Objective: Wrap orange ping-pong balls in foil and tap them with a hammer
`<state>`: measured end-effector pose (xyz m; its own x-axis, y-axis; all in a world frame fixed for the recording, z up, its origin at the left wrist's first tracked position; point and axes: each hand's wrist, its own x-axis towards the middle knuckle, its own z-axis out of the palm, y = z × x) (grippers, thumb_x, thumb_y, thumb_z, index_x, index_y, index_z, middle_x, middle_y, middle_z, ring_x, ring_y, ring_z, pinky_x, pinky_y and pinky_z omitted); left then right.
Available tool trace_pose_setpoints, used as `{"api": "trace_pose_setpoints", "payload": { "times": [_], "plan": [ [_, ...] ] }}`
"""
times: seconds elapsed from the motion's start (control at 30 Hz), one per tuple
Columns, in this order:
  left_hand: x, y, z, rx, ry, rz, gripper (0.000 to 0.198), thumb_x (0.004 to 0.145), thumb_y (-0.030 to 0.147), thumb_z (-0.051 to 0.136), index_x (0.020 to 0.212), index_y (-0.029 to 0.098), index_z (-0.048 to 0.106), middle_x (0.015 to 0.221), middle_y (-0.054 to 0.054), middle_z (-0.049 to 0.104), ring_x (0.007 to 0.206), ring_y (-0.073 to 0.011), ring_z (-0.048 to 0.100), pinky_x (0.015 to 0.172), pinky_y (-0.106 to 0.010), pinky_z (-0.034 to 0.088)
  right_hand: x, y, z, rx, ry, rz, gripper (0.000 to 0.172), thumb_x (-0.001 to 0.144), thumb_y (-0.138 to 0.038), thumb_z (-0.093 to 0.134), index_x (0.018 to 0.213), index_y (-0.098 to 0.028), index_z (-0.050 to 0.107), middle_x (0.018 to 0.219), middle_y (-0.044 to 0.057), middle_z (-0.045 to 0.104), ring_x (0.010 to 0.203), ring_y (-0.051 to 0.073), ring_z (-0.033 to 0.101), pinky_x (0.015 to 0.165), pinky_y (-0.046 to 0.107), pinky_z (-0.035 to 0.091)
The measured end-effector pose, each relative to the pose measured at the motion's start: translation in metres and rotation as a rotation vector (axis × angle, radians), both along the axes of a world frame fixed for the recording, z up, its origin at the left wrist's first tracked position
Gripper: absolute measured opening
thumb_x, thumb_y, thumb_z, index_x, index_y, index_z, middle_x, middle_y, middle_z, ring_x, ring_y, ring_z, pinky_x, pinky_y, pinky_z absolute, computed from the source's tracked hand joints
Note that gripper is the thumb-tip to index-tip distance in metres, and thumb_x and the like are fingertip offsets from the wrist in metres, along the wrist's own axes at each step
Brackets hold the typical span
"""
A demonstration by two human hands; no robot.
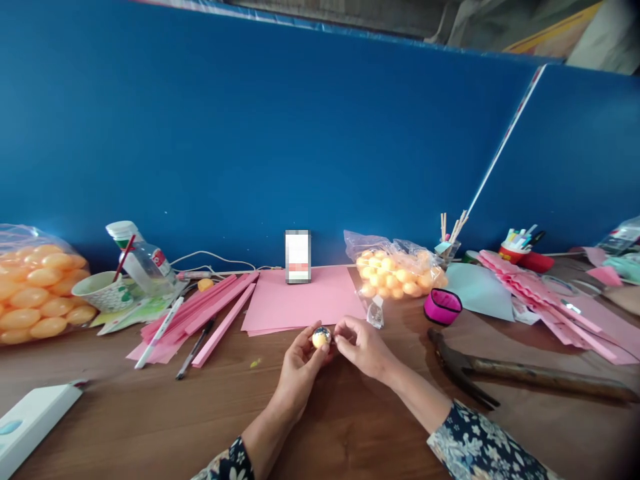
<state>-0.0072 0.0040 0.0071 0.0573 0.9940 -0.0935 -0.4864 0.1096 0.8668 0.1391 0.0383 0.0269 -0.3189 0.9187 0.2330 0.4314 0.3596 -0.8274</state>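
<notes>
Between the fingertips of my left hand sits a small ball, pale orange below with a shiny, dark and silvery top. My right hand is closed in a pinch just to the right of the ball. Whatever its fingertips hold is too small to make out. Behind my hands lie pink paper sheets. A small clear bag of tiny pieces rests just beyond my right hand. Farther back is a clear plastic bag of orange balls.
A hammer and a magenta fabric band lie to the right. Leftward are pink paper strips, a white pen, a paper cup, a plastic bottle and a white box. A phone stands against the blue partition.
</notes>
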Motion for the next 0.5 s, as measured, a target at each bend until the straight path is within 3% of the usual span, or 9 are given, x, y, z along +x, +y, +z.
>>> {"api": "trace_pose_setpoints", "payload": {
  "times": [0.17,0.27,0.5],
  "plan": [
    [-0.001,0.000,0.001,-0.014,0.057,-0.018,0.057,0.066,0.031,0.070,0.119,0.018,0.051,0.105,-0.010,0.065,0.098,-0.0221,0.059,0.080,-0.030,0.049,0.001,0.004,-0.012,-0.222,0.347,-0.003,0.005,0.075,-0.025,0.053,0.075,-0.020,0.052,0.071,-0.001,0.060,0.067,0.015,0.057,0.060,0.025,0.044],
    [-0.001,0.000,0.002,-0.014,0.073,-0.028,0.056,0.068,0.031,0.068,0.119,0.018,0.050,0.106,-0.010,0.064,0.099,-0.0219,0.059,0.081,-0.031,0.048,-0.001,0.004,-0.018,-0.384,0.560,-0.008,0.007,0.074,-0.025,0.055,0.074,-0.019,0.050,0.068,-0.002,0.059,0.063,0.013,0.056,0.055,0.023,0.042],
    [0.001,0.001,-0.001,-0.017,0.131,-0.002,0.052,0.063,0.031,0.071,0.111,0.017,0.056,0.101,-0.009,0.065,0.089,-0.0205,0.062,0.077,-0.031,0.050,-0.002,0.000,-0.022,-0.415,0.551,0.026,0.004,0.072,-0.019,0.054,0.071,-0.019,0.050,0.060,-0.004,0.056,0.056,0.011,0.053,0.050,0.022,0.040]
  ]
}}
